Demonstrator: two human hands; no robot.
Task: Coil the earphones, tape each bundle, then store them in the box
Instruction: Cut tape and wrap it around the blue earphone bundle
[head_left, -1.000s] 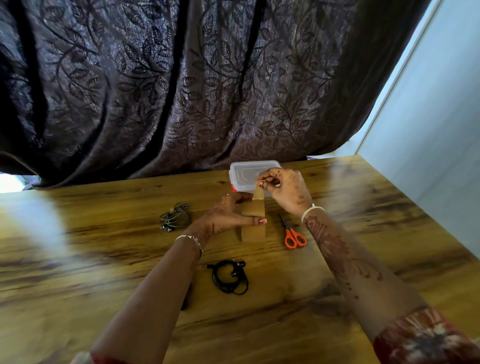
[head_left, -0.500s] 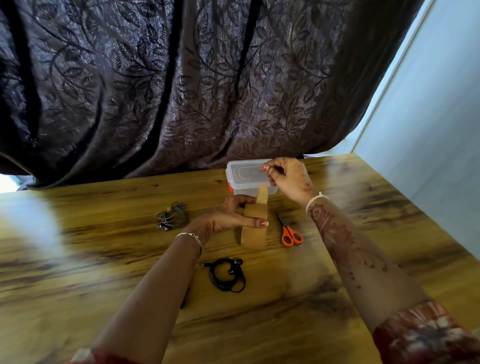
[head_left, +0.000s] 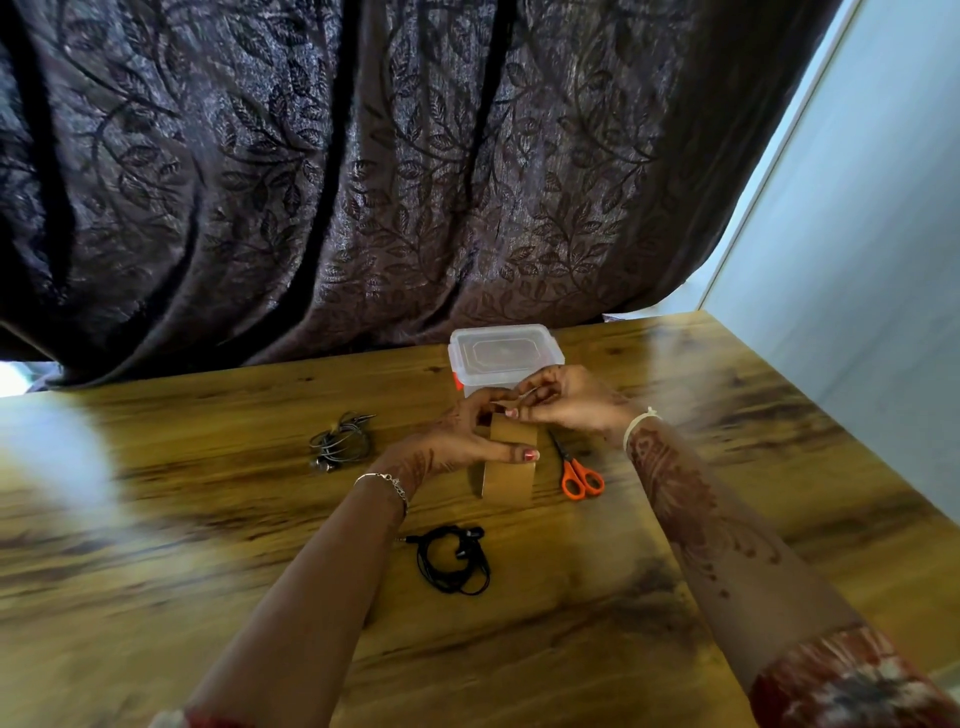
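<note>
We judge the task to be somewhere in its middle. Two sets of earphones lie coiled on the bench (head_left: 727, 519): the black earphones (head_left: 454, 558) near us, between our forearms, and the grey earphones (head_left: 340, 447) further off to the left, well apart from the first. We can make out no tape on either bundle, though at this size a thin strip could escape us. So the coiling looks done, the taping looks to be in hand, and the storing is not yet begun. The box (head_left: 506, 356) stands at the far edge of the bench, in front of the curtain (head_left: 363, 182), with its clear lid on.

Our left hand (head_left: 457, 447) grips the roll of tape (head_left: 509, 467), which stands on edge on the bench, thumb laid across its brown face and fingers (head_left: 483, 408) curled over its top. Our right hand (head_left: 571, 402) pinches the free end (head_left: 511, 401) just above the roll, close in front of the box. We take this for drawing off a strip. The scissors (head_left: 579, 473), orange-handled, lie just to the right of the roll, untouched.

The black bundle is a loose, roundish loop with its plug poking out to the left and the earbuds resting on the coil; it looks ready to spring open until bound.
</note>
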